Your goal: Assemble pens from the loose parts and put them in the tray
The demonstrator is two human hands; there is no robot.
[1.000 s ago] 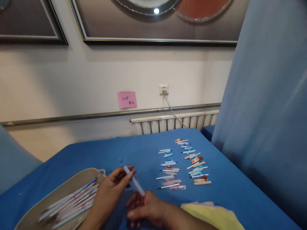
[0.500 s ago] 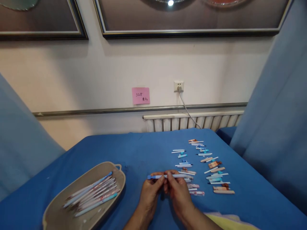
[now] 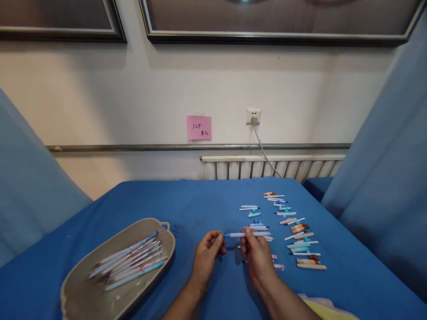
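A light blue pen (image 3: 235, 235) with a darker blue end is held level above the table. My right hand (image 3: 259, 254) pinches it around the middle between thumb and fingers. At the blue end, my left hand (image 3: 207, 251) has its thumb and forefinger closed on the tip. Pen parts lie just behind and right of my right hand, among them a blue barrel piece (image 3: 256, 225) and white refills, some partly hidden by the hand. To the left stands a beige tray (image 3: 75, 284) with several pens (image 3: 130, 262) lying in a bundle.
Groups of taken-apart pens (image 3: 302, 249) are laid out on the right of the blue tablecloth (image 3: 187, 209). A yellow cloth (image 3: 328, 309) lies at the near right edge. Behind the table are a radiator (image 3: 247, 166) and a plugged-in socket (image 3: 254, 116); blue curtains hang on both sides.
My hands have moved apart along the pen: the left has slid out to its blue end, while the right has shifted slightly right. The view has tilted down a little.
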